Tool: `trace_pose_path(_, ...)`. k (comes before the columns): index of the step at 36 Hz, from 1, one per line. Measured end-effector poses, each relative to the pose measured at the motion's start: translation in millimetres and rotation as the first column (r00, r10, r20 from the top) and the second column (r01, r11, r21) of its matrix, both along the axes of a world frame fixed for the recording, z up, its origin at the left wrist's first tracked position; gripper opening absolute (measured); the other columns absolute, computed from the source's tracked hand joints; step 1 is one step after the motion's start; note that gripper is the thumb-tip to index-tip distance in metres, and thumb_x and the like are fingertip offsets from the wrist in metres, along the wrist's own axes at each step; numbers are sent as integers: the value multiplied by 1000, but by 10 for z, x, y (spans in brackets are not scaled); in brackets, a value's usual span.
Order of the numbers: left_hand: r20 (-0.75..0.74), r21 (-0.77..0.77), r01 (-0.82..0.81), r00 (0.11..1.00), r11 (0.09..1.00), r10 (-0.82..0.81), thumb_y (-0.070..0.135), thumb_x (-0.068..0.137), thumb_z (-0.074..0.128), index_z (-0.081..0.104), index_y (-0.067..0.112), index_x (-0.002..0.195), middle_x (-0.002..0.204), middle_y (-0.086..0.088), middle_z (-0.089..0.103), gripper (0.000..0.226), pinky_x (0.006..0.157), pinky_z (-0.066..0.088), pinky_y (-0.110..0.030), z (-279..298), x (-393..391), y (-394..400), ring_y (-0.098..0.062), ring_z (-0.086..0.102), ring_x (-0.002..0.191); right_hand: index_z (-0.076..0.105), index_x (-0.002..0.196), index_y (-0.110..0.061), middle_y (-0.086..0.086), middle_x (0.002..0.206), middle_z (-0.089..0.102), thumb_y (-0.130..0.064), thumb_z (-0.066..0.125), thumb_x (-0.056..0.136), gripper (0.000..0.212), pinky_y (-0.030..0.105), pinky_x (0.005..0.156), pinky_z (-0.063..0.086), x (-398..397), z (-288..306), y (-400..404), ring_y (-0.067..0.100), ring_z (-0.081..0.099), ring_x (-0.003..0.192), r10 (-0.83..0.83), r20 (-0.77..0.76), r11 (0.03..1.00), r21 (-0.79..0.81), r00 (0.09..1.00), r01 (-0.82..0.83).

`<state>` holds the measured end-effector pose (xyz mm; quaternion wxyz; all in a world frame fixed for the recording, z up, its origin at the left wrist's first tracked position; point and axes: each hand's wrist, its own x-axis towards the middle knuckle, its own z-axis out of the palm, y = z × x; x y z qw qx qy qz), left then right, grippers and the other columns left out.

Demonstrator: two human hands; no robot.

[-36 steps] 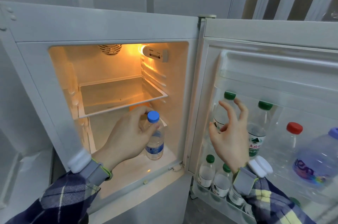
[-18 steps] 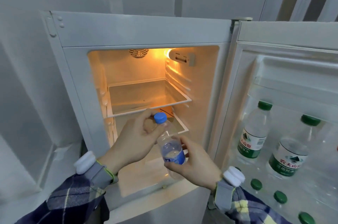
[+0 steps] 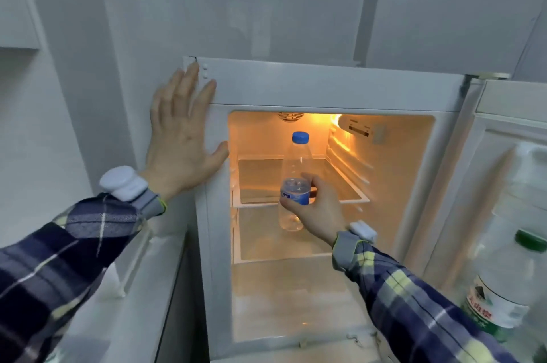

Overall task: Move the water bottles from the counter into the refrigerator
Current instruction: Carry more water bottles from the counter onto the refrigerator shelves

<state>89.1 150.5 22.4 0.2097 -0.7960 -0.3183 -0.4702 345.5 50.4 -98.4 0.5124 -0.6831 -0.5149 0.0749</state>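
Clearly the step in hand was the placing itself: the right hand point(image 3: 318, 208) gripped a blue-capped water bottle point(image 3: 294, 185) round its labelled middle, thumb on the near side and fingers curled behind, and held it upright at the mouth of the refrigerator point(image 3: 325, 90), in front of the glass shelf point(image 3: 340, 185). The bottle's base hung below the shelf's front edge and rested on nothing that could be seen; how far inside the compartment it was could not be told from this one view. The left hand point(image 3: 182, 137) lay flat and spread against the upper left corner of the cabinet's frame, fingers straight, holding nothing, and seemed to steady the person. At the right, the open door point(image 3: 503, 131) carried at least one green-capped bottle point(image 3: 509, 288) in its rack, blurred at the picture's edge. By my judgement the next move called for a choice of resting place: either lifting the bottle so its base cleared the shelf's lip and setting it down on the glass, or lowering it to the compartment floor point(image 3: 296, 312). Either way it needed to stand upright and settled before the fingers let go.
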Motion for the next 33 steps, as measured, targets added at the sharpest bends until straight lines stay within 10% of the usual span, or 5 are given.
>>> trace_pose_path(23,-118,-159,16,992,987,-35,52,85,65,-19,13,161,166,-1,-32,119,129,4,-54,-339,138,201,-41,-11,158,56,122,-28,-5,111,72,-45,83,74,58,43,89,57,-318,-147,1495,19,68,100,-27,-105,1000,5,994,28)
trace_pose_path(33,-108,-203,57,991,978,-80,51,88,67,-22,16,160,167,0,-31,119,128,5,-48,-350,122,183,-38,-17,157,52,135,-19,2,122,69,-36,79,84,60,24,82,41,-430,-121,1581,24,66,109,-8,-92,1000,-17,996,7)
